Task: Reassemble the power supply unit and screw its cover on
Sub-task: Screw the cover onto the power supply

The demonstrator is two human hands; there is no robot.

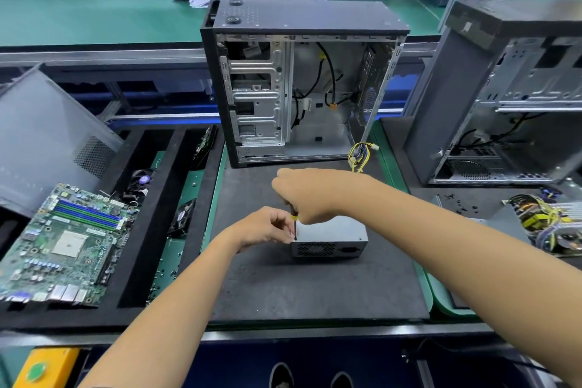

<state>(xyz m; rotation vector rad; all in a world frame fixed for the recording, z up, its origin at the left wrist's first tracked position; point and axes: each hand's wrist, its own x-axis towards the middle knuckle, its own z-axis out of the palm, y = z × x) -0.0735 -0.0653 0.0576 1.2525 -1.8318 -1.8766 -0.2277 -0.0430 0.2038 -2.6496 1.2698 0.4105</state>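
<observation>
a: where's the power supply (330, 238)?

b: sitting on the dark foam mat (315, 287), mid-bench, in front of the open computer case (299, 85). flat grey metal box, mesh grille on the near face.

a: and the screwdriver (294, 224)?

b: upright, thin dark shaft, yellow band near the top, tip down at the box's near-left top corner. long axis straight up and down.

a: hands?

b: right hand (307, 195) curled around the handle from above, directly over that corner. left hand (267, 227) just beside, left of the box, fingertips pinching the shaft low down, probably steadying the tip. can't see the screw itself.

a: nearer hand?

b: left, lower, touching the shaft by the corner.
</observation>
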